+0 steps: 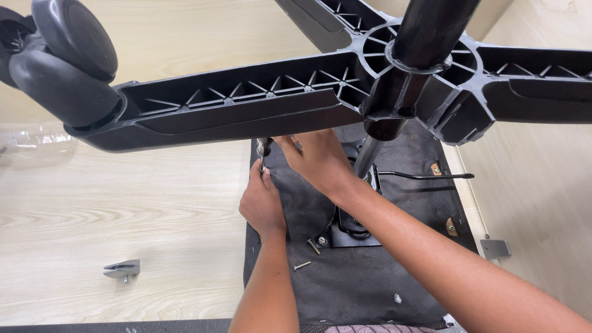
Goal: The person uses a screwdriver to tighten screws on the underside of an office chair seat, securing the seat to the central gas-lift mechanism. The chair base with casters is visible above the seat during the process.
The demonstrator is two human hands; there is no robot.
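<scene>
An office chair lies upside down: its black star base (246, 108) with a twin-wheel castor (61, 61) fills the top, and the seat underside (364, 283), covered in dark fabric, lies below. My right hand (317, 160) grips the handle of a screwdriver (264, 151) just under the base arm. My left hand (262, 203) pinches around the screwdriver's shaft at the seat's left edge. The tip is hidden by my fingers. Two loose screws (307, 256) lie on the fabric near the black metal seat plate (348, 231).
The chair's gas column (425, 31) rises toward the camera. A thin black lever (425, 177) sticks out to the right of the plate. A small metal bracket (123, 269) lies on the light wooden floor (123, 203), another (495, 248) at the right. A clear plastic bottle (34, 142) lies at left.
</scene>
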